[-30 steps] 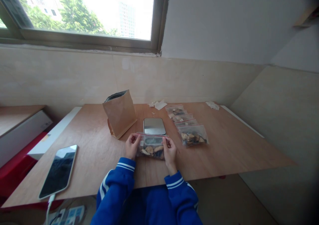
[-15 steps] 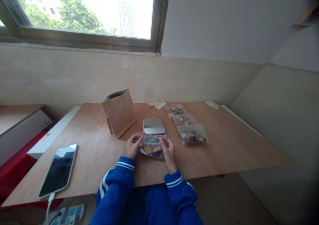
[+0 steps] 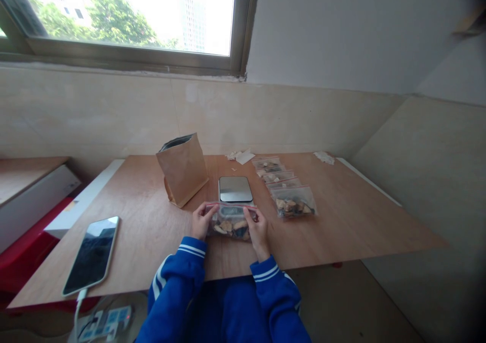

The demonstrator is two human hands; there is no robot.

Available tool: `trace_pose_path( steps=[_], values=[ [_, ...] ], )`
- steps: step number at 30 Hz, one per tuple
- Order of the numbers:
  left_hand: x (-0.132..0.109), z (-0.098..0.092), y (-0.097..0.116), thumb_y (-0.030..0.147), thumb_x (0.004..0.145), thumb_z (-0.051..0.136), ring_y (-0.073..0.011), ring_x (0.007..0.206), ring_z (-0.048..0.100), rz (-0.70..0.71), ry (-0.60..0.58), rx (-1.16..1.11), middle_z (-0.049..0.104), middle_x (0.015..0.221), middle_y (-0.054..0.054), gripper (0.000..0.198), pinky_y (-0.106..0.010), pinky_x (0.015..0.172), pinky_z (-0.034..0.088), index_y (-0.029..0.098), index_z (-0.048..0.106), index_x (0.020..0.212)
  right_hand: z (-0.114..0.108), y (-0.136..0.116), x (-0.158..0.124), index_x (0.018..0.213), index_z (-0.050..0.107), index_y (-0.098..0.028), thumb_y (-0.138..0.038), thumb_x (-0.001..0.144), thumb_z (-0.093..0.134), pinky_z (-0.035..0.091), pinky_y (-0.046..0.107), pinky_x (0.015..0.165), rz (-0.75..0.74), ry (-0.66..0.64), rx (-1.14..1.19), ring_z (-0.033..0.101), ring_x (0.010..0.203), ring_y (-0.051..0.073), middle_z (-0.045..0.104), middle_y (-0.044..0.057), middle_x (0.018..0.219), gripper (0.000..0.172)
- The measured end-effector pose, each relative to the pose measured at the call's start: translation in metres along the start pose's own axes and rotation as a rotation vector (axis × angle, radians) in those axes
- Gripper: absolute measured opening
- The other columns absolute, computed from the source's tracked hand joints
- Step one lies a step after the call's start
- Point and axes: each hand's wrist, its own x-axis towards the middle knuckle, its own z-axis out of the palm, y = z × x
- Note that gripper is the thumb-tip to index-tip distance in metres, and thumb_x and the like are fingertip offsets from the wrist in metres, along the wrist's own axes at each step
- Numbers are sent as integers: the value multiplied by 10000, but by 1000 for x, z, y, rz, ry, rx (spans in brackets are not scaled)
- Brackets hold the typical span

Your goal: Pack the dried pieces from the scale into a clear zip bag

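A clear zip bag (image 3: 230,226) with a red seal line along its top edge holds pale brown and dark dried pieces. My left hand (image 3: 201,221) pinches its upper left corner, thumb lying at the seal. At the upper right corner, my right hand (image 3: 257,227) grips the same bag, its thumb also at the seal. Just behind the bag is a kitchen scale (image 3: 235,189) with a shiny square plate; its front part shows through the clear plastic. Several similar filled zip bags (image 3: 294,202) lie in an overlapping row to the right.
An open-topped brown paper pouch (image 3: 184,170) stands behind my left hand. A phone (image 3: 92,256) with a white cable lies on the left of the wooden table (image 3: 341,221). Scraps of paper (image 3: 245,156) lie by the wall. A power strip (image 3: 110,324) is below the table edge.
The view has shifted slightly. Both hands keep hold of the zip bag in nearly the same place; nothing else has visibly moved.
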Motion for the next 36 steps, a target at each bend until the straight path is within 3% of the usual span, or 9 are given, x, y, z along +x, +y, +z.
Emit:
trace_pose_path(
  steps=[8,17,24,31,36],
  values=[
    [0,1,-2,510,795,611,-185,767,653,35,-21,43,725,798,-46,374,-266,710,492,148,705,804,-1,-3,-1,856,682,-159,-499,767,673,519,273,656,36,-1,14,677,729,201,724,61,787,352],
    [1,0,-14,545,798,581,-178,707,646,106,60,270,696,725,-32,370,-274,692,479,187,638,720,1,-7,-2,838,676,-176,-452,786,666,534,285,695,9,-43,45,690,769,204,733,64,809,280],
    [-1,2,-8,521,783,617,-164,719,640,76,23,137,694,743,-33,358,-256,688,490,167,657,757,0,-7,-2,844,670,-184,-467,782,666,547,287,683,26,-72,48,696,766,206,737,65,810,290],
    [-2,2,-13,490,686,738,-156,676,633,-74,-32,54,698,760,-51,390,-222,556,488,134,674,830,1,-6,-2,855,667,-168,-460,753,698,541,288,685,34,-60,58,691,754,205,735,62,806,311],
    [-1,1,-12,458,677,755,-177,717,657,-52,-13,64,718,767,-68,356,-245,609,513,125,697,789,1,-3,-2,842,672,-168,-465,746,706,539,290,676,21,-32,49,685,739,203,731,57,791,314]
  ],
)
